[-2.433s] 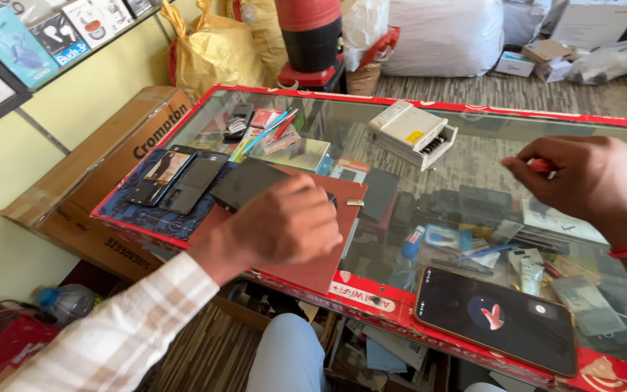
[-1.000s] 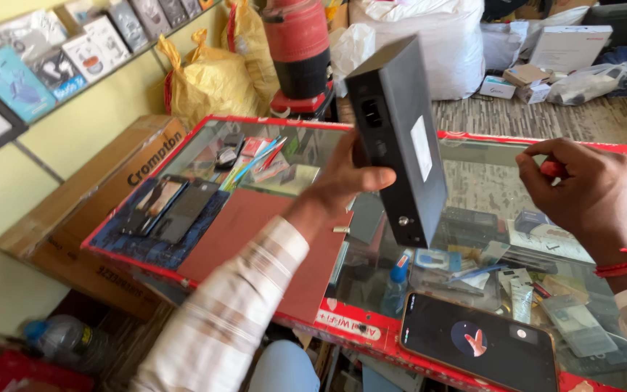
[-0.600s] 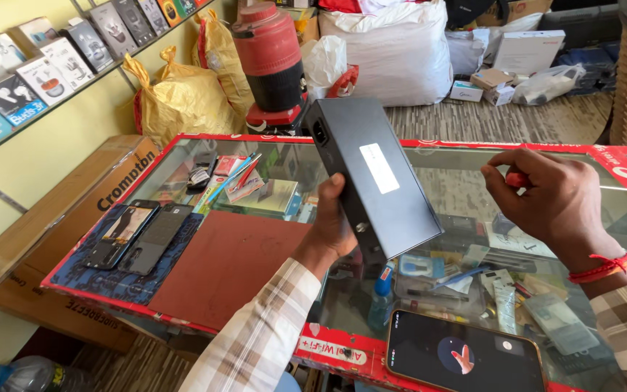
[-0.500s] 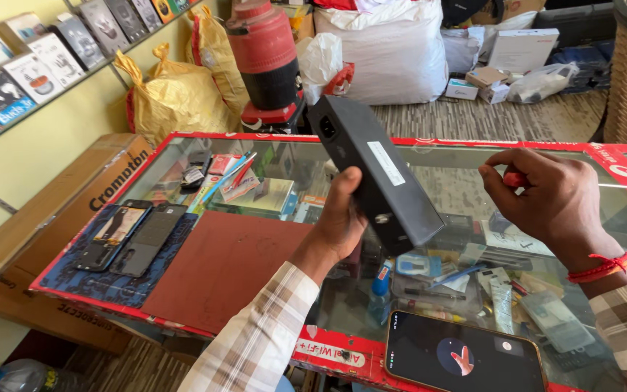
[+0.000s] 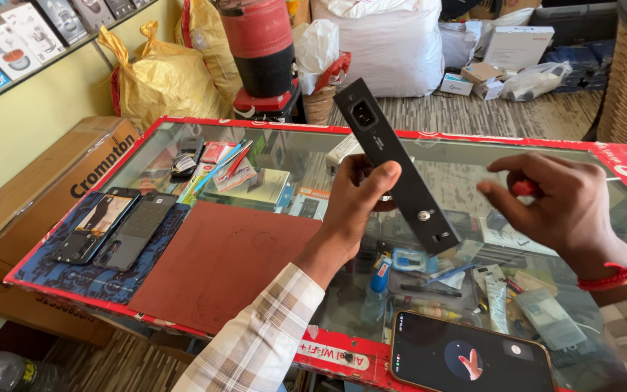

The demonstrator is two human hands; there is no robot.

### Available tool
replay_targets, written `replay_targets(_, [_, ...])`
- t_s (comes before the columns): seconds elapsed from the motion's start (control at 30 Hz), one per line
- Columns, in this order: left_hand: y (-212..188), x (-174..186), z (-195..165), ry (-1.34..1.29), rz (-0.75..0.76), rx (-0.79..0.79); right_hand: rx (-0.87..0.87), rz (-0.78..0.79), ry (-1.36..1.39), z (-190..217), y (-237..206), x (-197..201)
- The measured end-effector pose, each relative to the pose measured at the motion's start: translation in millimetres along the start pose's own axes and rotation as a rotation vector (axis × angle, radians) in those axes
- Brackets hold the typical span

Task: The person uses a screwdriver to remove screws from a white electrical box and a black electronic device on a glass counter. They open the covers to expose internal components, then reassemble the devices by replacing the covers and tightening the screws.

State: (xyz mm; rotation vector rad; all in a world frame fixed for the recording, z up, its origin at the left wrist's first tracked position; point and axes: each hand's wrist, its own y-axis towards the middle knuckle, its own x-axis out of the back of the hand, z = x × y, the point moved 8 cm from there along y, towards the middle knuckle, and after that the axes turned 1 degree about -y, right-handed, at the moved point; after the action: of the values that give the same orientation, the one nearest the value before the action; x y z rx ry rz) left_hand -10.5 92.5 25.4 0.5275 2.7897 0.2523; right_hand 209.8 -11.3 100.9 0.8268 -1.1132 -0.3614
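Black box (image 5: 393, 163). Red tool handle (image 5: 524, 188). Red thread on wrist (image 5: 615, 276). Checked sleeve (image 5: 255, 341), white and brown. Red-brown mat (image 5: 215, 265). Red counter rim (image 5: 342, 354). Yellow bag (image 5: 157, 80).

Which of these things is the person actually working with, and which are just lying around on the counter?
In use:
black box, held up in the left hand
red-handled tool, in the right hand

Lying about:
two phones on the blue mat
red mat
lit phone

mat (image 5: 219, 265) on counter (image 5: 473, 141), phones (image 5: 114, 225) left
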Motion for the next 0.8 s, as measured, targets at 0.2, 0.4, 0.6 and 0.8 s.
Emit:
replay_targets(0.2, [-1,-4,-6,-0.037,-0.032,-0.035,0.212,0.052,0.156,33,1,5])
replay_targets(0.4, [-3,-7,-12,-0.052,-0.015,-0.061,0.229,0.042,0.088,53,2,3])
replay_targets(0.6, [-2,-7,-14,-0.071,0.023,-0.110,0.229,0.031,0.043,50,2,1])
replay_targets(0.8, [0,-5,-12,-0.048,0.024,-0.131,0.257,0.022,-0.010,47,0,0])
